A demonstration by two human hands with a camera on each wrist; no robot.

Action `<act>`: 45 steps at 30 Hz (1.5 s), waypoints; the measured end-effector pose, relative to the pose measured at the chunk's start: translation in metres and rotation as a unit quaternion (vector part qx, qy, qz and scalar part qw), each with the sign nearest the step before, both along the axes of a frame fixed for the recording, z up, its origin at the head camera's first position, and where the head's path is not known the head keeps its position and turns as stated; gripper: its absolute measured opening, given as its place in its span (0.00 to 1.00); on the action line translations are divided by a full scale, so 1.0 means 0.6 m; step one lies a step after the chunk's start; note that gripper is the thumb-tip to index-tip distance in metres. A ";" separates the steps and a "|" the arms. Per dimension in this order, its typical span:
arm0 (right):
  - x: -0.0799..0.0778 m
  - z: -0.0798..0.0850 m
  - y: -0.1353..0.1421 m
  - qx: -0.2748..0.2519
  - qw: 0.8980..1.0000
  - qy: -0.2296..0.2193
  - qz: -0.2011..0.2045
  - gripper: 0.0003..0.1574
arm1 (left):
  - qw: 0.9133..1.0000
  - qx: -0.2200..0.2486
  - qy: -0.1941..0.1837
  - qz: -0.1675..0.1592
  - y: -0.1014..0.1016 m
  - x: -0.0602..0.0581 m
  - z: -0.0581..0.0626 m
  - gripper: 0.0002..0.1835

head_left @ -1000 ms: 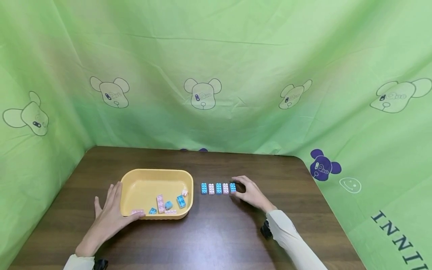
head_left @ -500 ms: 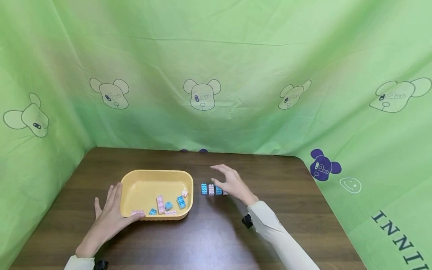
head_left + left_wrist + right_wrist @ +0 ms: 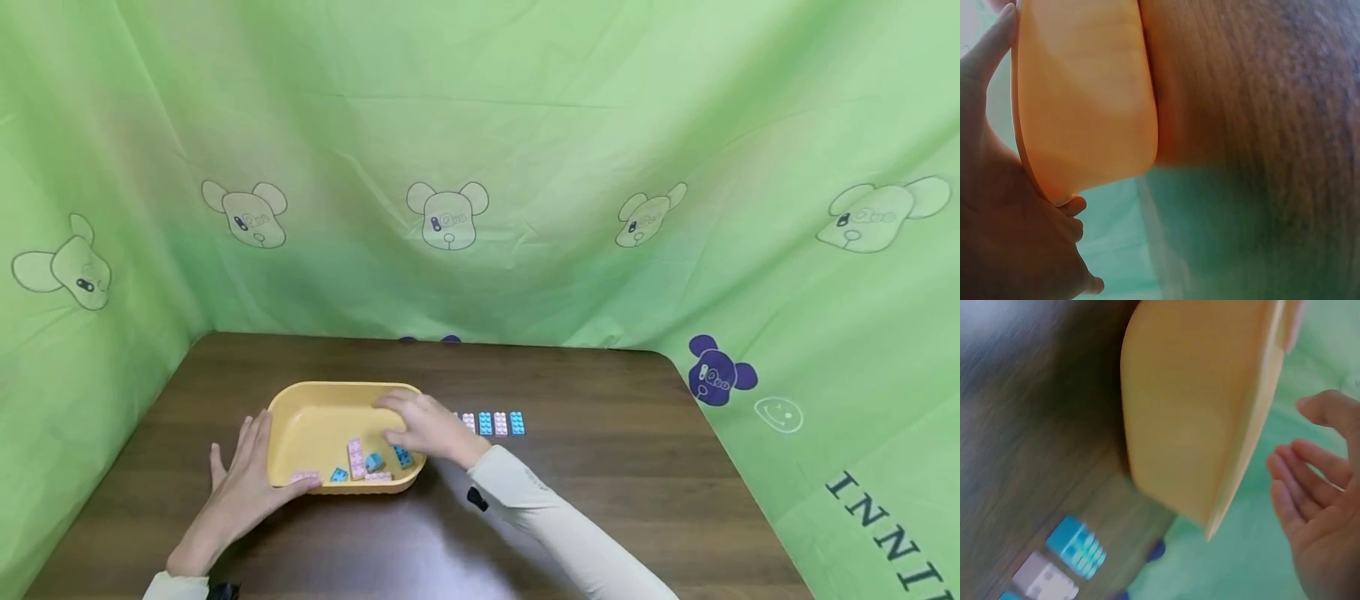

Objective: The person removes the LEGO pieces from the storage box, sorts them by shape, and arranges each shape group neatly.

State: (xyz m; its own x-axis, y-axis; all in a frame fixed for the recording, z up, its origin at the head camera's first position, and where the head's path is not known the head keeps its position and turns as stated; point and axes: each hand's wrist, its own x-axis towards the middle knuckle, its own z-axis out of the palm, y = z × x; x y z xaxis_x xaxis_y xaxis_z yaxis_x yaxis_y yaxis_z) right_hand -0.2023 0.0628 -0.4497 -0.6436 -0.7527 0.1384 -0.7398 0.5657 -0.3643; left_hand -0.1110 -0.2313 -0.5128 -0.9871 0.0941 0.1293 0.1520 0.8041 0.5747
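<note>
My left hand [image 3: 243, 467] rests against the left end of a yellow plastic tray [image 3: 330, 387], fingers spread along its side and thumb on the front rim. Over the tray's right end hovers my right hand [image 3: 431, 427], its fingers loosely bent and nothing between them in the right wrist view. Inside lie a long pink building brick [image 3: 356, 458], a small blue brick [image 3: 339, 475], a rounded blue brick [image 3: 373, 462], a blue brick [image 3: 402, 457] and a pink brick [image 3: 378, 477]. Another pink brick [image 3: 305, 476] is near my left thumb.
Right of the tray, blue and pink bricks alternate in a row on the brown wooden table [image 3: 600, 400]; a blue brick [image 3: 517, 423] ends it at the right. My right hand partly hides the leftmost one. Green printed cloth [image 3: 525, 283] hangs around the table.
My right hand has left the right end of the brick row and moved leftward, over the row, to the tray. My left hand has stayed at the tray.
</note>
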 end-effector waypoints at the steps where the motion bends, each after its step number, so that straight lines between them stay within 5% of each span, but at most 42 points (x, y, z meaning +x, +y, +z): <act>1: 0.003 -0.003 -0.009 0.024 1.000 0.000 -0.002 0.29 | 1.000 0.000 -0.003 0.001 -0.001 0.002 -0.001 0.72; 9: 0.015 -0.031 -0.050 0.138 0.990 -0.005 -0.026 0.31 | 1.000 -0.005 -0.001 0.003 -0.002 0.006 -0.009 0.72; 17: 0.024 -0.045 -0.085 0.145 0.989 0.001 -0.009 0.35 | 1.000 -0.003 -0.002 0.004 -0.002 0.012 -0.012 0.72; 24: 0.030 -0.059 -0.101 0.140 0.988 0.052 0.043 0.21 | 1.000 -0.002 0.002 0.001 0.000 0.014 -0.011 0.72; 32: 0.027 -0.062 -0.099 0.134 0.988 0.072 0.039 0.16 | 1.000 -0.006 0.010 0.004 0.001 0.007 -0.005 0.72; 45: 0.020 -0.046 -0.083 0.156 0.988 0.011 -0.010 0.35 | 1.000 -0.002 0.010 0.008 0.003 0.003 -0.003 0.72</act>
State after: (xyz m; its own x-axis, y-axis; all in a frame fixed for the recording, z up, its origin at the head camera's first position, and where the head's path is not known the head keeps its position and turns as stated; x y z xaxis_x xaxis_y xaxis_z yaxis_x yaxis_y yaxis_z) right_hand -0.1901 0.0130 -0.4774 -0.6588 -0.7476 -0.0839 -0.7325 0.6629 -0.1547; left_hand -0.1095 -0.2297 -0.5148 -0.9857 0.0796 0.1483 0.1508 0.8090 0.5682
